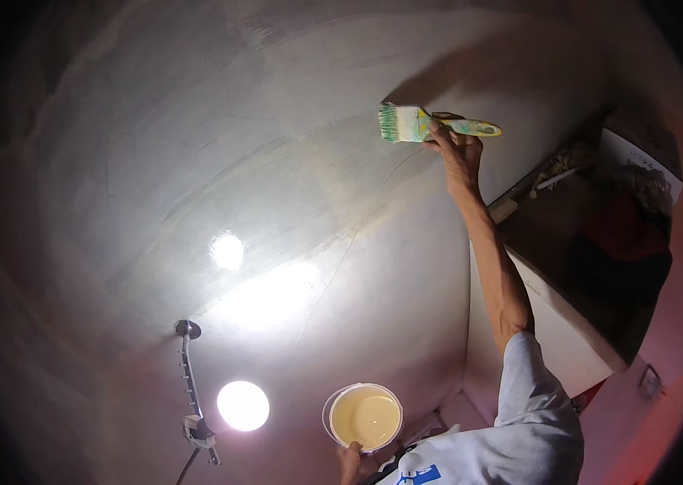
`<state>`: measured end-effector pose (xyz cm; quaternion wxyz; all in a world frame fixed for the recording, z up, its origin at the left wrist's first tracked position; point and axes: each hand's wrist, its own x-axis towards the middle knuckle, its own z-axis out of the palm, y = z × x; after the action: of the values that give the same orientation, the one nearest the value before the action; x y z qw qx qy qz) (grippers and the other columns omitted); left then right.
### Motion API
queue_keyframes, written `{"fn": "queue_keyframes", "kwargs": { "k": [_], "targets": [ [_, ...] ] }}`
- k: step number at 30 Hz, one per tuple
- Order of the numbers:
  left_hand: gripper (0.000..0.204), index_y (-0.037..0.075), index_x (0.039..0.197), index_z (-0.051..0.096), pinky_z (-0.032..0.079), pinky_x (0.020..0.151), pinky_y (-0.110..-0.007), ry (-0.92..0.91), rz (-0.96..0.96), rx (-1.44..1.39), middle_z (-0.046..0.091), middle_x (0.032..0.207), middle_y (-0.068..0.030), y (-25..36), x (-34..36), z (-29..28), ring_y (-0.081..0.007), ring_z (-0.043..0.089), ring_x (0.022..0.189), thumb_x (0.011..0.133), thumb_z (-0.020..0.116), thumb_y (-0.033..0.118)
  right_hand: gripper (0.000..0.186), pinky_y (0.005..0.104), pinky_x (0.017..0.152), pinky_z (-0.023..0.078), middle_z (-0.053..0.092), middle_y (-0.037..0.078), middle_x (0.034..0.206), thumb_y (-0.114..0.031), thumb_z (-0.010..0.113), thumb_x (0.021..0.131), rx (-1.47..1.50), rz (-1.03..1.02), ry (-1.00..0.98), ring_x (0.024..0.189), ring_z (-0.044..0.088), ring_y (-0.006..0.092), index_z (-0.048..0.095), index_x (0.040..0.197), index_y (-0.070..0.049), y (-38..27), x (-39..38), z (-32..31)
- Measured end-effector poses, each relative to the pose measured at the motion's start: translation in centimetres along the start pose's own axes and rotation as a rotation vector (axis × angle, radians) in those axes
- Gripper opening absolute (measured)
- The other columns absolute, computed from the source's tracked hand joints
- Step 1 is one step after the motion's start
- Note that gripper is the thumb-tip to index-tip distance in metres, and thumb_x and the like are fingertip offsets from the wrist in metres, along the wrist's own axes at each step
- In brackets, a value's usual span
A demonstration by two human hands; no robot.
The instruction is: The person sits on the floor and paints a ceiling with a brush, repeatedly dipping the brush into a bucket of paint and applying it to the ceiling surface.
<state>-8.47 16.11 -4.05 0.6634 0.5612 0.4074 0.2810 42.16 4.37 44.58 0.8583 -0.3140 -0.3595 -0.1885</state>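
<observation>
My right hand (459,149) is raised to the upper right, its fingers closed round a wide paintbrush (414,124). The brush has green bristles pointing left and a yellow handle smeared with paint. Its bristle tips lie at the grey plastered surface (277,145), where the shadow meets them; how hard they press I cannot tell. Low in the view, my left hand (350,457) grips the near rim of a round white bucket (392,398). Pale yellow liquid fills part of the bucket.
A bright round lamp (243,406) glows at the lower left, beside a metal rod with hooks (189,368). Thin cracks run across the plaster. Right of my arm, a white cabinet or ledge (556,307) carries dark cloth, a box (640,166) and clutter.
</observation>
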Motion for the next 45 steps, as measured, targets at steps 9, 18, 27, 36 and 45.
{"fn": "queue_keyframes", "kwargs": {
  "k": [9, 18, 27, 36, 45],
  "targets": [
    [0.053, -0.004, 0.131, 0.043, 0.059, 0.069, -0.048, -0.029, -0.357, -0.387, 0.060, 0.115, -0.0203, -16.3, -0.6, -8.4, -0.0313, 0.066, 0.095, 0.078, 0.051, -0.001, 0.022, 0.0317, 0.083, 0.058, 0.067, 0.010, 0.108, -0.006, 0.067, 0.093, -0.213, -0.233, 0.195, 0.101, 0.065, 0.0170, 0.064, 0.112, 0.003, -4.8, -3.7, -5.6],
    [0.054, -0.006, 0.130, 0.045, 0.062, 0.078, -0.054, -0.052, -0.262, -0.250, 0.058, 0.119, -0.0234, -14.7, -1.7, -12.8, -0.0387, 0.067, 0.095, 0.076, 0.051, -0.002, 0.035, 0.0341, 0.078, 0.055, 0.065, 0.009, 0.106, 0.012, 0.068, 0.079, -0.650, -0.754, 0.010, 0.093, 0.065, 0.0230, 0.065, 0.109, -0.005, -4.8, -18.3, 8.0],
    [0.060, 0.007, 0.143, 0.042, 0.057, 0.081, -0.047, 0.037, -0.322, -0.093, 0.053, 0.132, -0.0204, 1.2, -1.2, 0.1, -0.0361, 0.060, 0.106, 0.085, 0.058, 0.009, 0.028, 0.0281, 0.078, 0.056, 0.068, 0.006, 0.102, 0.006, 0.069, 0.084, -0.286, -0.495, -0.089, 0.094, 0.065, 0.0161, 0.066, 0.110, -0.004, 2.8, -11.3, 4.6],
    [0.031, -0.001, 0.111, 0.060, 0.044, 0.056, -0.035, -0.045, -0.192, 0.401, 0.060, 0.083, -0.0051, -16.9, 7.8, -8.9, -0.0188, 0.054, 0.067, 0.088, 0.059, 0.019, 0.022, 0.0327, 0.083, 0.059, 0.068, 0.010, 0.110, -0.007, 0.067, 0.093, -0.197, -0.198, 0.149, 0.099, 0.067, 0.0168, 0.066, 0.113, 0.003, 3.8, 0.9, -7.8],
    [0.034, -0.002, 0.115, 0.065, 0.049, 0.063, -0.038, 0.138, -0.257, -0.102, 0.068, 0.089, -0.0110, 4.7, -2.5, 4.2, -0.0217, 0.059, 0.076, 0.090, 0.057, 0.020, 0.018, 0.0306, 0.090, 0.053, 0.068, 0.008, 0.109, 0.002, 0.068, 0.088, -0.458, -0.413, 0.228, 0.101, 0.065, 0.0160, 0.069, 0.107, 0.001, 3.6, 4.6, -11.2]
  ]
}}
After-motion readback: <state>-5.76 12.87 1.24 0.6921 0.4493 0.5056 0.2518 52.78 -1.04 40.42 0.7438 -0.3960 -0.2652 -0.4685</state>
